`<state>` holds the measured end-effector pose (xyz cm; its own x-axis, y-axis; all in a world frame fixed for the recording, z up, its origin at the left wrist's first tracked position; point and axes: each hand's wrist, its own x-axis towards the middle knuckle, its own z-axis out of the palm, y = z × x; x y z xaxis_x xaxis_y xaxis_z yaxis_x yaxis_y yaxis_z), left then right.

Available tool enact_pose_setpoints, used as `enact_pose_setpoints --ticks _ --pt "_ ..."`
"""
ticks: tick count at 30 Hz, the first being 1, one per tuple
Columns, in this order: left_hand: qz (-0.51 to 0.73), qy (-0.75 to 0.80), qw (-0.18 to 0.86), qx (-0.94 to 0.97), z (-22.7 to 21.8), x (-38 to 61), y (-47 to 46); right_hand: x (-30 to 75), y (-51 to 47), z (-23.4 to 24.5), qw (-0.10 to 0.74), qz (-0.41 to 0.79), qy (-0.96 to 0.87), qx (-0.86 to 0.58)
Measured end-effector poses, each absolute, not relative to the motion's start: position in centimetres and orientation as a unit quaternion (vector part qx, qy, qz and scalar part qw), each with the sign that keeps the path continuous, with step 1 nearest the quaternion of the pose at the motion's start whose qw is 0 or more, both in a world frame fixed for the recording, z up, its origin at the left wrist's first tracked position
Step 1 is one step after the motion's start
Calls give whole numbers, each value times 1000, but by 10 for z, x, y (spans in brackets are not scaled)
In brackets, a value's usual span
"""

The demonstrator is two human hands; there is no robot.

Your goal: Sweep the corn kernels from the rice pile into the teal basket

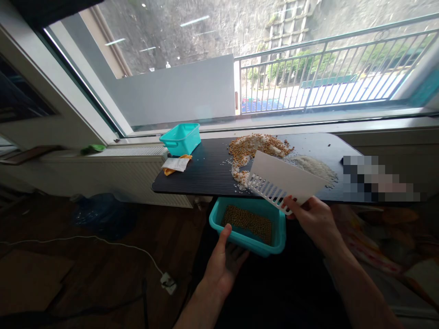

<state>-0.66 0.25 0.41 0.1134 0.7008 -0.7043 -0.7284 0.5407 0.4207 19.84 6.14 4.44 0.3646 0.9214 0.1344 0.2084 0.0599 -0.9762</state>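
Note:
My left hand (222,269) supports a turquoise plastic basin (214,221) below the table's front edge, thumb at its near rim and fingers partly hidden underneath. Yellow-brown beans (248,223) cover much of the basin's bottom. Gripped in my right hand (317,221) is a white plastic slotted scoop (288,176), tilted over the table edge and the basin's right side. Its slotted edge points left, close to a spread of white grains mixed with orange-brown kernels (242,148). A pile of white grains (313,168) lies behind the scoop, partly covered by it.
A second turquoise basin (183,139) stands on the dark table (209,171) at the back left. Before it lies a white packet (175,164) on a yellow cloth. A blurred patch covers the table's right end. A power strip (168,282) and its cord lie on the floor.

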Motion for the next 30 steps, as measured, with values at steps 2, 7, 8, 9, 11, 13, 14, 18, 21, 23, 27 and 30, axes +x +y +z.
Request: enact_pose_setpoints --ticks 2,7,8,9,11,13,14,18,21,23,27,30 --pt "479 467 743 -16 4 -7 3 199 65 41 549 316 -468 -616" --pt "478 459 749 -13 4 -8 3 210 76 38 474 197 -467 -720" --pt "479 460 748 -14 4 -8 3 212 78 38 468 176 -470 -727" --pt "480 461 746 -15 4 -8 3 213 80 38 469 163 -472 -729" --pt "482 461 745 -13 4 -7 3 211 84 39 481 157 -472 -721" --pt "481 461 745 -9 4 -7 2 205 89 39 497 172 -475 -706" --pt "480 462 746 -9 4 -7 2 201 91 38 502 182 -476 -699" --pt "480 465 744 -18 3 -8 1 187 97 34 515 212 -478 -679" --pt "484 464 742 -18 3 -9 2 183 96 30 518 215 -474 -679" --pt "484 465 741 -21 3 -9 2 183 95 27 510 214 -480 -681" --pt "483 467 740 -23 4 -7 2 185 97 23 491 190 -509 -681" --pt "484 466 741 -25 3 -7 3 191 99 21 479 153 -506 -701"
